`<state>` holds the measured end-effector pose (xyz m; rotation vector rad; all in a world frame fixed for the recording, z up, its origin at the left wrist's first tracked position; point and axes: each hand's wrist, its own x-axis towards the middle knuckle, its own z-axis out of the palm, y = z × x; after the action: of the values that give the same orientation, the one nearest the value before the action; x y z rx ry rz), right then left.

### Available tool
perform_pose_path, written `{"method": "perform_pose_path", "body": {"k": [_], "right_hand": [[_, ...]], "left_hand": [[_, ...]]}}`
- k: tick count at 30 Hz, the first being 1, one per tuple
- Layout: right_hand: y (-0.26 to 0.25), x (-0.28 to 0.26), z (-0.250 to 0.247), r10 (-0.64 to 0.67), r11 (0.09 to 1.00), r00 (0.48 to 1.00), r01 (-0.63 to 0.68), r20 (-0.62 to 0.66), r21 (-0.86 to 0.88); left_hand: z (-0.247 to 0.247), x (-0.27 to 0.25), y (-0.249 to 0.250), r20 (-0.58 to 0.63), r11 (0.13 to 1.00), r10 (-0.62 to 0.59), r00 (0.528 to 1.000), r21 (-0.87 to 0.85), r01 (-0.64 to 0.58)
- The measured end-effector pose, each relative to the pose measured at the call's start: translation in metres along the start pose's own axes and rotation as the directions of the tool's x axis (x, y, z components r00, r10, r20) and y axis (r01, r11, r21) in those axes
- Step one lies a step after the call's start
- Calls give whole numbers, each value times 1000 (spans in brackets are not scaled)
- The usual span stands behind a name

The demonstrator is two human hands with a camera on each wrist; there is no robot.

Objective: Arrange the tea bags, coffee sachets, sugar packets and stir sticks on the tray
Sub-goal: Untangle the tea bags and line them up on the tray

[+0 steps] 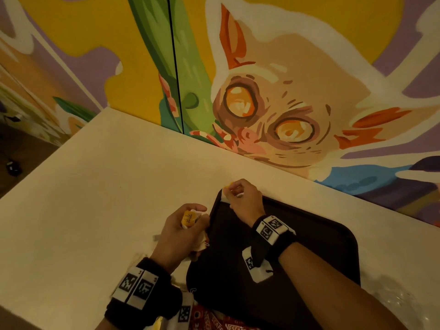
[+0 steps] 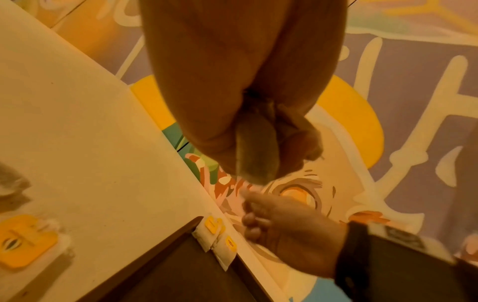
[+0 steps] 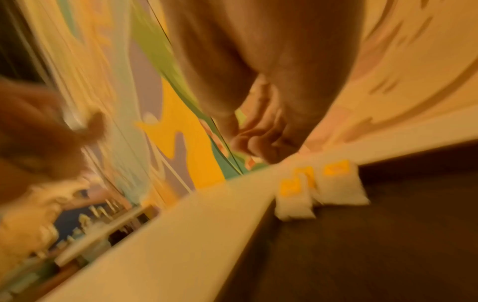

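We see the dark, round-cornered tray (image 1: 321, 239) on the pale counter (image 1: 95, 198), with white tea bags (image 2: 217, 241), yellow-tagged, in its far left corner. Our left hand (image 1: 181, 232) grips more tea bags (image 1: 190, 219) beside the tray. Our right hand (image 1: 245, 201) hovers over that corner, fingers curled; whether it pinches anything we cannot tell.

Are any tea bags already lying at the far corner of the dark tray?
Yes, the left wrist view shows tea bags with yellow tags lying at the far corner of the dark tray, beside the right hand.
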<state>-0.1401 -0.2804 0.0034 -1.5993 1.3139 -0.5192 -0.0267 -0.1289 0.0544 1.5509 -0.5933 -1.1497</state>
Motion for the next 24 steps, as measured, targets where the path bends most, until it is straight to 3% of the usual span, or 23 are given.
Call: {"method": "perform_pose_path", "body": {"k": [3, 6, 9, 13, 17, 24], "right_hand": [[-34, -33, -18, -143, 987, 977, 129, 160, 96], [-58, -69, -38, -260, 960, 904, 205, 340, 189], [-60, -92, -53, -314, 949, 842, 282, 438, 139], [-49, -109, -62, -316, 942, 846, 333, 430, 39], [-42, -121, -69, -344, 939, 857, 326, 383, 113], [-30, -133, -86, -284, 932, 905, 184, 316, 313]], "left_hand": [[6, -3, 5, 58, 999, -1, 998, 40, -2], [11, -10, 8, 96, 991, 56, 994, 113, -67], [15, -15, 7, 172, 973, 126, 977, 171, -156], [21, -24, 6, 283, 934, 170, 944, 258, -245], [29, -35, 8, 324, 904, 210, 922, 294, -309], [30, -51, 4, 331, 937, 102, 938, 285, -203]]}}
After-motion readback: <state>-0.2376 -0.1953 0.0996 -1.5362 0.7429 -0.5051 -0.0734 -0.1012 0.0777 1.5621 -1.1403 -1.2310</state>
